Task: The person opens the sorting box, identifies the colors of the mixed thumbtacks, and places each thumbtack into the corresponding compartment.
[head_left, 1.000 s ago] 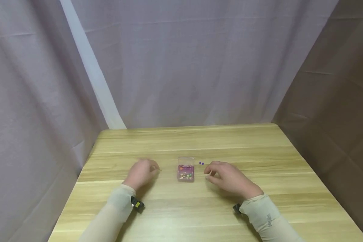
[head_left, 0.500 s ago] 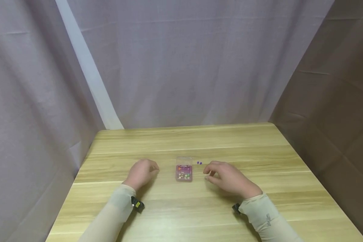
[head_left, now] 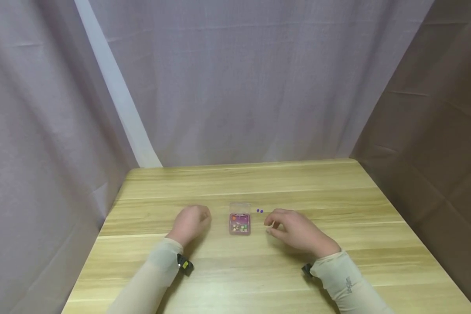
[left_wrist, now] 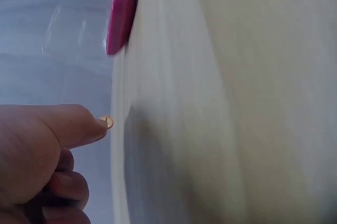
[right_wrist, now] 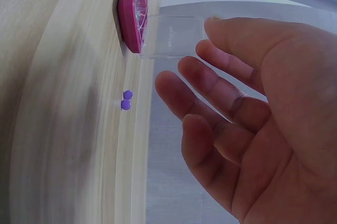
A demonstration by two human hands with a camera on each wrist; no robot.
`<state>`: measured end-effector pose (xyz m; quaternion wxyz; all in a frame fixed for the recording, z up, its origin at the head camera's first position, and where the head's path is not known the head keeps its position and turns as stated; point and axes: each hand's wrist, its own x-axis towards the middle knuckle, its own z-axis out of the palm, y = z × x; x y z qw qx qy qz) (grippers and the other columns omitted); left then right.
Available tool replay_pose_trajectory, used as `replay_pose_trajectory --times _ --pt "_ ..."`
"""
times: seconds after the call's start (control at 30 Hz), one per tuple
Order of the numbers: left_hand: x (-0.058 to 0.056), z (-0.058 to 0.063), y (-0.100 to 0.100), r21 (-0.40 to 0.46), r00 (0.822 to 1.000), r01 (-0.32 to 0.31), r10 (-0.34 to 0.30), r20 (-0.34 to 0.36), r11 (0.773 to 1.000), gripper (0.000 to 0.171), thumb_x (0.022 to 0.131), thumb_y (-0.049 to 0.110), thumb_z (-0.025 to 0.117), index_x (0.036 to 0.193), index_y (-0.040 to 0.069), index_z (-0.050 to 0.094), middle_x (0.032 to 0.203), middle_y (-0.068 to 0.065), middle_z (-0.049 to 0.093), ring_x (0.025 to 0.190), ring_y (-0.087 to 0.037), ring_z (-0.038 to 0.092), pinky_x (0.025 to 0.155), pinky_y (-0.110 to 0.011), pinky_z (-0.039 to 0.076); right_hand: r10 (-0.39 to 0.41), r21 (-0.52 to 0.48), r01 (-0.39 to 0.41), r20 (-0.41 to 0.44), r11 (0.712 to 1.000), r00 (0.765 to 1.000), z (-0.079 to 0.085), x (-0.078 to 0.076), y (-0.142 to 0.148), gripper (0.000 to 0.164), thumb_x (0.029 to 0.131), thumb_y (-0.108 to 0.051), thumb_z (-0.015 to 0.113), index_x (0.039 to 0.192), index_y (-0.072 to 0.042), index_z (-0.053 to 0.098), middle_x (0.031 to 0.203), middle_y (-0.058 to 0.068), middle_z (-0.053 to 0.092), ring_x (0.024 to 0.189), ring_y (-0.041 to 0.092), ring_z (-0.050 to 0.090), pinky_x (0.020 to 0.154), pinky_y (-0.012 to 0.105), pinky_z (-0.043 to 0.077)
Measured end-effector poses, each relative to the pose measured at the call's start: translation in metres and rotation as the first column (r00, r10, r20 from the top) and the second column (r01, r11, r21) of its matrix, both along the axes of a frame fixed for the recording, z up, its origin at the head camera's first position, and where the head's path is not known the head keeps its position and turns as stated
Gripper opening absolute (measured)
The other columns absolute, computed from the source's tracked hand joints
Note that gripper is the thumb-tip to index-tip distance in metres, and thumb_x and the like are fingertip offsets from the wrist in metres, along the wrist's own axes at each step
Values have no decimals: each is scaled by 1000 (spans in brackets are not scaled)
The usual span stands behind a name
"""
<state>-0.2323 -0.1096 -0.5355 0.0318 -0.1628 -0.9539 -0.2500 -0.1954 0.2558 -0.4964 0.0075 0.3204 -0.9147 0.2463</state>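
Observation:
A small magenta pill box (head_left: 240, 223) sits mid-table with its clear lid (head_left: 240, 208) raised; divided compartments hold several coloured pills. Just left of it, my left hand (head_left: 191, 223) is above the table. At its thumb tip in the left wrist view, it pinches a tiny round orange pill (left_wrist: 107, 122); the opposing finger is mostly hidden there. My right hand (head_left: 296, 231) is to the right of the box, its fingers loosely curved with nothing between them. Two purple pills (right_wrist: 126, 100) lie on the wood between the box and that hand.
The wood-grain table (head_left: 235, 270) has its back edge against a grey curtain (head_left: 251, 87). A pale strip (head_left: 119, 87) runs down at the back left, and a darker curtain (head_left: 435, 131) hangs on the right. Each wrist carries a small black camera (head_left: 185, 264).
My left hand has moved slightly right, closer to the pill box, with its pill. The right hand, the box and the purple pills stay where they were.

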Motion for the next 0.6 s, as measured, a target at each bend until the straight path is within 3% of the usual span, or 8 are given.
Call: replay_pose_trajectory --times 0.33,0.6 --pt "-2 4 39 55 999 13 -15 38 998 15 104 27 69 93 29 78 90 16 74 91 -14 71 94 -46 58 -3 -10 3 -3 1000 1000 2 2 1 18 103 -23 78 120 -17 78 114 -13 74 102 14 73 91 41 62" --pt "-5 5 58 11 998 54 -54 14 998 6 102 28 75 101 26 80 97 12 77 99 -18 73 96 -46 59 -10 -4 10 -2 1000 1000 3 6 2 18 104 -23 77 121 -17 78 116 -12 75 102 11 73 91 39 62"
